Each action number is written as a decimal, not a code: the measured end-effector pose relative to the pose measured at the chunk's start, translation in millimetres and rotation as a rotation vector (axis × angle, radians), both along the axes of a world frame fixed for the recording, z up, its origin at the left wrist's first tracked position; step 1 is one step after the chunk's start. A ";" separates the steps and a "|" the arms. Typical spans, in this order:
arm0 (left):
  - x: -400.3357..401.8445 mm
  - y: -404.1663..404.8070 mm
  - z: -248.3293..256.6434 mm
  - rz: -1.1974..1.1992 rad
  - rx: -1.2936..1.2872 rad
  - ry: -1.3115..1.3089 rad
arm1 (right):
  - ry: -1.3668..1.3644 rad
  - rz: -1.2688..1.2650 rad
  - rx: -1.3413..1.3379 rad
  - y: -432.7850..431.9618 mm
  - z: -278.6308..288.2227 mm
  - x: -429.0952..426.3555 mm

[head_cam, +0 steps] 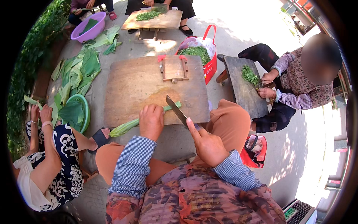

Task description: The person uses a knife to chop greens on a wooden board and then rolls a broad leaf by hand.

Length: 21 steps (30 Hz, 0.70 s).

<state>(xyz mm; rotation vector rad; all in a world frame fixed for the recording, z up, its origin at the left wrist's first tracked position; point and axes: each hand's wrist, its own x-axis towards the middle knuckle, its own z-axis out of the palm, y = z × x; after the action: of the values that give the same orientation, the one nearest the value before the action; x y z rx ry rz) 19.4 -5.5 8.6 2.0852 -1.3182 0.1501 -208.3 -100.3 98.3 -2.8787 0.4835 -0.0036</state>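
My left hand [151, 121] presses a rolled bundle of green leaves [125, 128] down at the near edge of a wooden board table [134, 81]. The bundle's pale, wide end sticks out to the left, past the table edge, and its narrow end [172, 105] points right. In my right hand [208, 144] is a cleaver [177, 110], its handle gripped with the index finger laid along it. The blade is at the bundle's narrow end; whether it touches the leaves I cannot tell. A small upturned wooden stool or frame [175, 68] with red ties lies at the table's far right.
Large leaves [84, 65] lie on the ground at left, beside a green basin [87, 113] and a seated person handling a leaf. A red bag [211, 68] of shredded greens stands behind the table. People cut greens at a right-hand board [243, 92] and a far board [170, 19].
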 end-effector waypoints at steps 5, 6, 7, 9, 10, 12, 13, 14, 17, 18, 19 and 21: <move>0.4 1.4 -0.4 0.003 0.006 0.018 | 0.087 0.018 -0.022 7.9 3.2 1.6; 0.2 0.8 -0.7 -0.001 0.000 0.026 | 0.093 0.018 -0.024 8.1 3.7 1.6; -0.1 0.4 -0.7 -0.004 -0.006 0.034 | 0.099 0.018 -0.026 8.5 4.4 1.9; -1.1 0.9 0.7 0.003 -0.034 0.055 | 0.110 0.023 -0.012 8.9 6.4 3.3; -1.4 1.7 1.0 0.008 -0.048 0.064 | 0.115 0.027 0.004 8.6 7.7 4.6; -0.8 3.7 -1.7 -0.007 -0.036 0.055 | 0.126 0.038 0.023 7.9 9.5 7.3; -0.6 4.6 -2.9 -0.015 -0.030 0.050 | 0.132 0.045 0.026 7.5 10.1 8.7; -0.6 5.2 -4.1 -0.011 -0.027 0.047 | 0.138 0.051 0.028 6.9 10.2 10.1; -2.5 1.2 -3.8 -0.014 -0.030 0.039 | 0.154 0.033 0.048 3.3 10.8 16.8; -1.2 0.7 -3.5 -0.019 -0.034 0.029 | 0.139 0.033 0.050 2.2 8.2 21.4; -0.9 0.7 -3.4 -0.025 -0.038 0.019 | 0.124 0.031 0.053 0.9 2.5 26.7; -1.0 0.9 -4.0 -0.029 -0.030 -0.008 | 0.101 0.028 0.048 -0.5 -4.0 36.3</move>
<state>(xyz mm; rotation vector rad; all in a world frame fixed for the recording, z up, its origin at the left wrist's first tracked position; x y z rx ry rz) 18.4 -4.7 4.6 2.0416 -1.3426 0.1647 -172.0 -100.8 94.2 -2.8483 0.4554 0.1569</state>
